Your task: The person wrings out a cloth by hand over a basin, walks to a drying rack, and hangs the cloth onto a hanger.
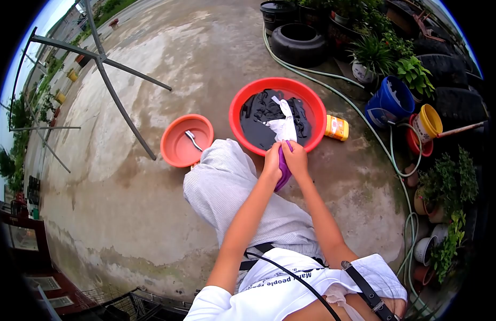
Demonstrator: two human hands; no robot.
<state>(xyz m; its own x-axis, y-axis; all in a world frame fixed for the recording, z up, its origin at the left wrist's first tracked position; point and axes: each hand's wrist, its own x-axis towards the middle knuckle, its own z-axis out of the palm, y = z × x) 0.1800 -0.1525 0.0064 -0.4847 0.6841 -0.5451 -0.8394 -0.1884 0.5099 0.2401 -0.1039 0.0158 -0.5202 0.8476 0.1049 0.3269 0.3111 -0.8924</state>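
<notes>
Over the near edge of a red basin (235, 119), my left hand (272, 160) and my right hand (296, 157) are side by side, both closed on a white and purple cloth. The cloth's white part (283, 127) stretches forward from my fingers into the basin. Its purple part (283, 172) hangs below my hands toward my lap. Whether it is one piece I cannot tell. Dark clothes (258, 109) lie in dark water in the basin. A yellow-orange container (337, 128) is right of the basin.
A smaller orange basin (170, 142) holding a brush (193, 140) stands at left. A metal frame (119, 96) rises beyond it. A green hose (376, 140) runs along the right, beside a blue bucket (390, 99), a yellow bucket (427, 122), tires (299, 47) and potted plants.
</notes>
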